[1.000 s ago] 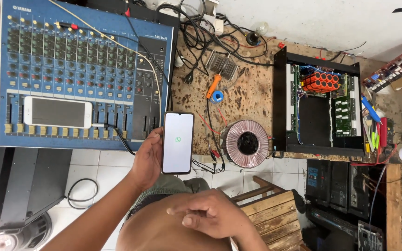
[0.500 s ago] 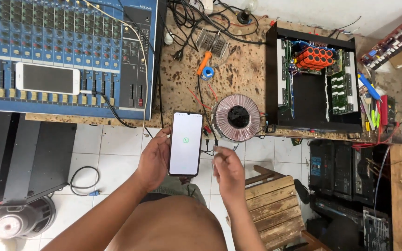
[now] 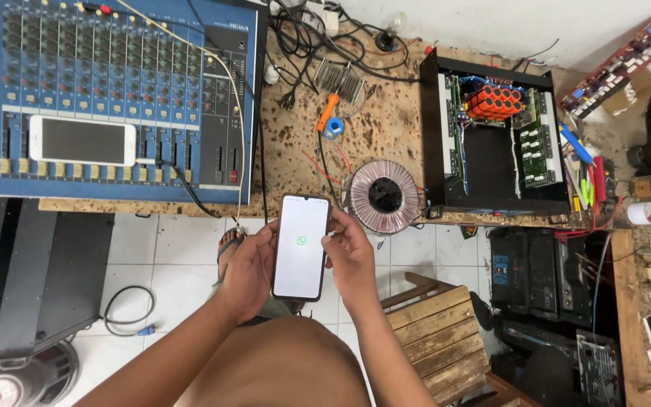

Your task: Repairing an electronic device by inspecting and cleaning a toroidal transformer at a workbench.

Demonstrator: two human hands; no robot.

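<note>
Phone: I see the smartphone (image 3: 301,246) upright between both hands, below the counter edge and over the tiled floor, its screen white with a small green icon in the middle.
Left hand: my left hand (image 3: 248,273) is wrapped round the phone's left edge, fingers curled, gripping it.
Right hand: my right hand (image 3: 353,260) grips the right edge, thumb at the screen's side.
Progress: I judge the app is only loading; nothing typed or opened yet, so everything on screen is left to do.
Counter: a scorched, speckled wooden counter (image 3: 295,143); at 12 o'clock from the phone lie tangled cables, at 1 o'clock a toroidal transformer (image 3: 383,197), at 2 o'clock an open amplifier chassis (image 3: 496,132).
Mixer: at 10 o'clock a blue mixing console (image 3: 114,83) carries a second phone (image 3: 83,141), screen dark.
Room: white floor tiles (image 3: 182,256), a wooden stool (image 3: 435,332) at 4 o'clock, a speaker cone (image 3: 9,380) at 8 o'clock.
</note>
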